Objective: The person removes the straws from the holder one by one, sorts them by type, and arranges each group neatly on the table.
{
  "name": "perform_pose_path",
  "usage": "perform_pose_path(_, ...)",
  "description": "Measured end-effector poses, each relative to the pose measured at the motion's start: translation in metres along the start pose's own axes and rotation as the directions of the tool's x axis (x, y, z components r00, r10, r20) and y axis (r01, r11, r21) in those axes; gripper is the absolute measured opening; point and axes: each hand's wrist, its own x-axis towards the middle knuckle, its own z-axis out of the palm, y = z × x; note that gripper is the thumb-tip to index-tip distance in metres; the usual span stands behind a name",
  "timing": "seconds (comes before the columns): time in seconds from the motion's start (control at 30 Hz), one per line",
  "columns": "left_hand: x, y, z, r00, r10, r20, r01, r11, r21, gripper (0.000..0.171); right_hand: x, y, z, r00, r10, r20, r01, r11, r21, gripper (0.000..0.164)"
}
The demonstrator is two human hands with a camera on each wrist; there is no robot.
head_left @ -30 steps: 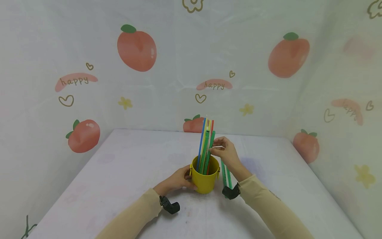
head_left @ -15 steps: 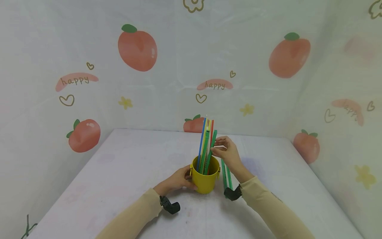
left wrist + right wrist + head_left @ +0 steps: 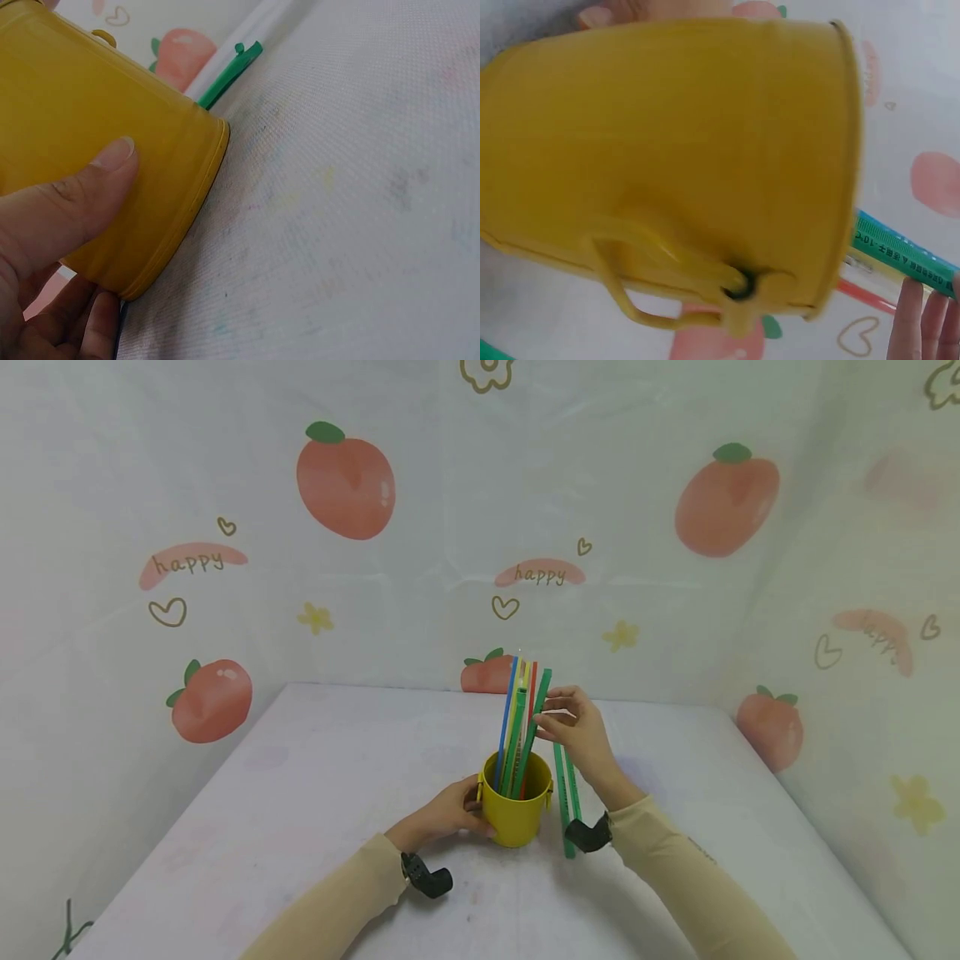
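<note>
A yellow bucket-shaped pot [image 3: 513, 822] with small side handles stands upright on the table. My left hand [image 3: 444, 814] grips its left side, the thumb [image 3: 94, 176] lying along the wall in the left wrist view. Above the rim, my right hand [image 3: 583, 735] pinches a slim green stick [image 3: 544, 683] whose lower end is inside the pot. Printed lettering shows on this green stick [image 3: 904, 253] in the right wrist view. Another green stick [image 3: 515, 727] and blue [image 3: 506, 714], yellow and red [image 3: 533, 675] ones lean together in the pot.
Two more green sticks [image 3: 564, 802] lie on the white table [image 3: 315, 827], just right of the pot and partly under my right forearm. A fruit-printed white curtain [image 3: 442, 485] hangs behind the table and along its sides.
My right hand has moved up and slightly right, and the green stick it pinches has risen and tilted right, away from the others. The left hand and pot have stayed put.
</note>
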Motion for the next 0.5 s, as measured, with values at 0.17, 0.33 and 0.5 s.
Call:
perform_pose_path(0.17,0.000,0.001,0.000,1.000,-0.005,-0.004,0.005,1.000,-0.001,0.082,0.004,-0.010,-0.005,0.999,-0.038,-0.028,0.038,0.999,0.006,0.043)
perform_pose_path(0.33,0.001,0.000,0.000,1.000,-0.011,-0.011,0.011,1.000,0.006,0.084,0.012,-0.022,-0.013,0.993,-0.103,-0.052,0.106,0.993,0.050,0.046)
perform_pose_path(0.5,0.000,0.001,0.001,1.000,-0.008,-0.014,0.008,1.000,0.009,0.083,0.020,-0.033,-0.022,0.984,-0.150,-0.093,0.158,0.985,0.076,0.046)
